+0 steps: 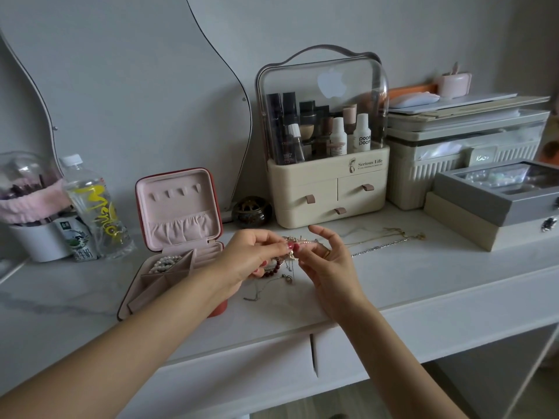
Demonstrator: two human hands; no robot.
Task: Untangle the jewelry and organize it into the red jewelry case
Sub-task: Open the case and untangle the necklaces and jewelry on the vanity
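Bare tabletop (423, 282) lies open at lower right; cosmetics organizer (326, 189) and grey box (496, 198) block behind.

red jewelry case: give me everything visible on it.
The red jewelry case is a small square box, red outside, lined in what looks like pale pink velvet. It sits open on the white desk, left of the hands, lid standing upright. The lid's inside shows a row of small hooks above a gathered elastic pocket. The base is split by dividers, with ring-roll slots at the back right; a pearl strand lies in a back compartment. The left forearm crosses its front right corner; contact is unclear.
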